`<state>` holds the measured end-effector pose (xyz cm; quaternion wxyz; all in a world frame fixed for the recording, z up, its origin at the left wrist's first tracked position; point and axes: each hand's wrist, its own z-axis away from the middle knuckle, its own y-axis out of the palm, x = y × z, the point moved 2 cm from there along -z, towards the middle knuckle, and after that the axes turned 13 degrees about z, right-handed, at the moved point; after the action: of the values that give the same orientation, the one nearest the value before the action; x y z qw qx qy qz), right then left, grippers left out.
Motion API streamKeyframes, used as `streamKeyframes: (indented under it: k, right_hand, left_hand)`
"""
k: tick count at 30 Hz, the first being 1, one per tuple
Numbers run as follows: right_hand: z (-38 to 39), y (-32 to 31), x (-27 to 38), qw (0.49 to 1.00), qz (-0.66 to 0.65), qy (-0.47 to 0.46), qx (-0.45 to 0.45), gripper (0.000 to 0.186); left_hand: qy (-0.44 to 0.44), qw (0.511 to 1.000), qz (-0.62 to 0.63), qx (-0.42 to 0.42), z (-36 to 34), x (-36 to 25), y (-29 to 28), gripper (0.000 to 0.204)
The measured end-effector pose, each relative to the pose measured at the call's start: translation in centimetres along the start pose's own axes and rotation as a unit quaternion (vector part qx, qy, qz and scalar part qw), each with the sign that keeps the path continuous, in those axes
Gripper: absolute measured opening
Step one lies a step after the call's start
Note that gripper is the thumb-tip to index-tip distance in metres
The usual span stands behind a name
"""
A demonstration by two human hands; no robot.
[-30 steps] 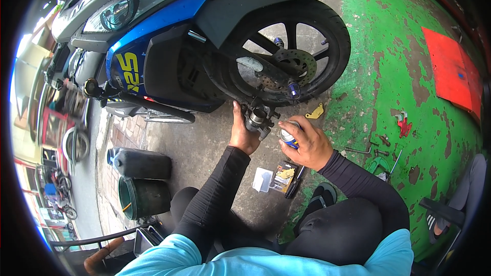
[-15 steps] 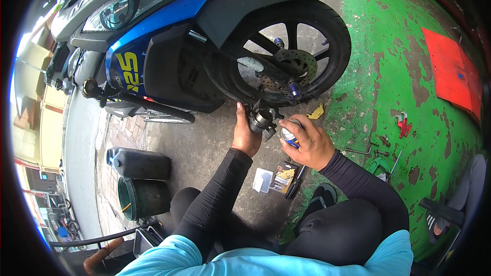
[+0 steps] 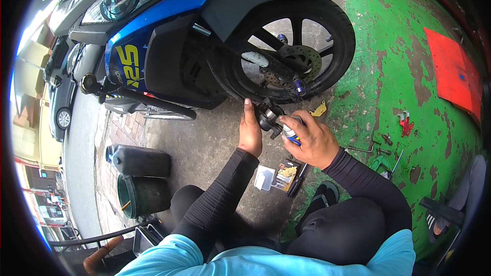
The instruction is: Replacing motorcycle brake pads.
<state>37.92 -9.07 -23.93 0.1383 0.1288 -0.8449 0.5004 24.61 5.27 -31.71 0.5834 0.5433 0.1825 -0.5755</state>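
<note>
A blue and grey scooter stands in front of me, its front wheel (image 3: 291, 46) with a brake disc (image 3: 302, 60) facing me. My left hand (image 3: 250, 132) grips a dark metal brake caliper (image 3: 268, 116) just below the tyre. Right beside the caliper, my right hand (image 3: 313, 140) is closed around a small spray can (image 3: 290, 132) with a white and blue body, its top toward the caliper. Both forearms wear black sleeves.
A yellow brake pad (image 3: 319, 109) lies on the ground by the wheel. Small packages (image 3: 280, 176) lie near my knee. A dark jerrycan (image 3: 137, 160) and a green bucket (image 3: 142, 195) stand at the left. Tools (image 3: 381, 153) and a red object (image 3: 405, 122) lie on the green floor; a red mat (image 3: 450, 74) is farther right.
Both hands stay at the caliper with the spray can; they have shifted only slightly. The background on the street at the left has changed.
</note>
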Motion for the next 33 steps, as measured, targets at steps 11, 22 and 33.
streamKeyframes:
  k: [11, 22, 33]
  right_hand:
    - [0.3, 0.3, 0.0, 1.0, 0.017, -0.005, 0.0, 0.062]
    - [1.1, 0.3, -1.0, 0.998, -0.027, 0.013, -0.051, 0.062]
    - [1.0, -0.5, -0.2, 0.998, -0.03, -0.007, -0.063, 0.062]
  left_hand:
    - [-0.011, 0.999, 0.028, 0.022, -0.2, -0.1, -0.1, 0.081]
    - [-0.139, 0.961, 0.213, 0.111, 0.2, -3.3, 1.5, 0.054]
    - [-0.146, 0.961, 0.207, 0.111, 0.7, -3.2, 1.5, 0.054]
